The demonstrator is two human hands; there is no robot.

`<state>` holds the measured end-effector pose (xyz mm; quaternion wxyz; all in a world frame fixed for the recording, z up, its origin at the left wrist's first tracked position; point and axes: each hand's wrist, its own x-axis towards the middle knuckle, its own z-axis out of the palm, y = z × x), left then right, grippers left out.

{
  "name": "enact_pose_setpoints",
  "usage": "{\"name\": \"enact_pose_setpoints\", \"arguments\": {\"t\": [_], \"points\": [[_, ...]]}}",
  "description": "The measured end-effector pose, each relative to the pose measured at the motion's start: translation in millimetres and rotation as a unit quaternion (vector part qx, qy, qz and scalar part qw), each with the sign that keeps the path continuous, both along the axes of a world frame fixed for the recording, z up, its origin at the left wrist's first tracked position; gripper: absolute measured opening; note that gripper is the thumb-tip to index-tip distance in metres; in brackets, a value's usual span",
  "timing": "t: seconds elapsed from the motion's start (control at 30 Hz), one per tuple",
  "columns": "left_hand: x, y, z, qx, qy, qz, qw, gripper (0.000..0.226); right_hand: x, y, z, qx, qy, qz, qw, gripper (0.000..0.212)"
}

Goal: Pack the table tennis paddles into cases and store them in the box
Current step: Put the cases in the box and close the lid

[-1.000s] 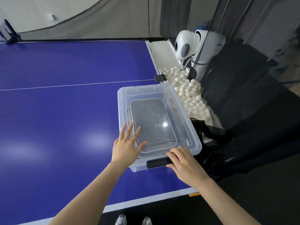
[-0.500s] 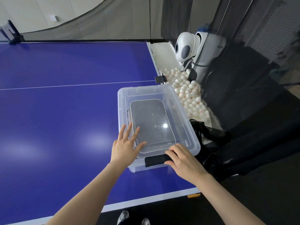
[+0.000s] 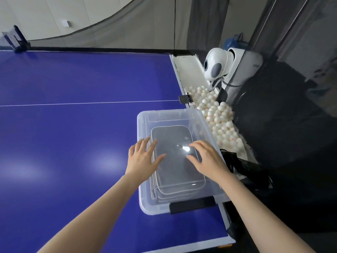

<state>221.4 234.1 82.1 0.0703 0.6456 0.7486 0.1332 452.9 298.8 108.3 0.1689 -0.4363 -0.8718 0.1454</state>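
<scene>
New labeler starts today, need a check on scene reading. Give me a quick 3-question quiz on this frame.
1. True or false: the left hand and the right hand both rest with open fingers on the lid of the clear box.
2. Where are the white balls? A: inside the box. B: heaped off the edge of the table, to the right of the box. C: in the person's hands.
3. Fill in: seen through the lid, grey ___ lie stacked in the box.

Key: 1 true; 2 B; 3 cases.
</scene>
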Motion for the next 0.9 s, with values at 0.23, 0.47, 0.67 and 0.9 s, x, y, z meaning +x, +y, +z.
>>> {"name": "enact_pose_setpoints", "arguments": {"t": [0.23,0.47,0.67,0.9], "points": [[-30.1,72.0,-0.4,-0.056,0.014,-0.016,0.998,0.069,-59.1,102.4,9.6,-0.090,-0.025,-0.051,0.994,0.046],[-50.2,106.7,-22.2,-0.018,-0.010,-0.005,1.000,0.069,-111.8,197.9,0.7,-0.157,-0.097,-0.062,0.981,0.048],[-51.3,107.5,-36.0,0.027,-0.046,0.007,0.999,0.068,-155.2,238.0,-13.7,-0.240,-0.141,-0.089,0.956,0.045],[-50.0,108.2,-35.5,0.020,-0.056,0.016,0.998,0.067,-176.3,242.9,-13.6,-0.280,-0.257,-0.097,0.920,0.069]]}}
